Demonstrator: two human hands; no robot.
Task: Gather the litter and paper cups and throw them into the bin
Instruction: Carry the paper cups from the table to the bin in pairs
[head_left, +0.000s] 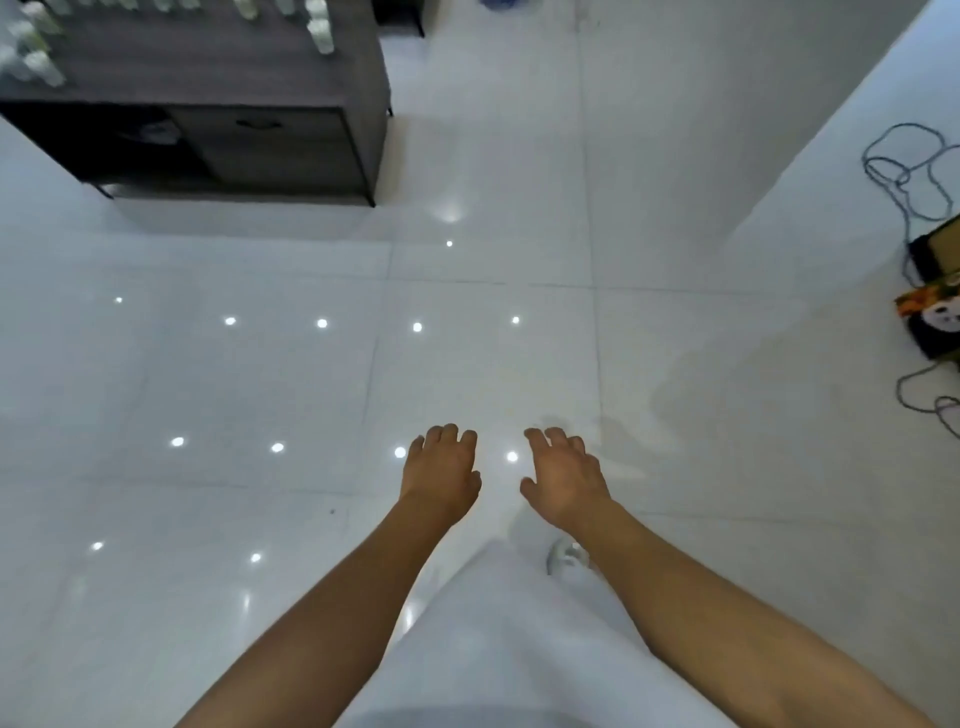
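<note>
Your left hand (442, 470) and right hand (563, 475) hang loosely curled and empty over the tiled floor (260, 389), with no litter, cups or bin visible, so progress is unclear.

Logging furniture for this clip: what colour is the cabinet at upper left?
Dark grey-brown cabinet, seen best in the head view, the only one.

Open glossy tile floor (270, 384) ahead and to left of both hands, wide passage. Left hand (441, 475) and right hand (566, 480) held out palms down, fingers loose, narrow gap between them. Dark cabinet (270, 140) blocks far left, small bottles (319, 31) on top. White wall (841, 171) closes right side. Loose cables (906, 176) and dark box (935, 296) clutter floor at right edge.
</note>
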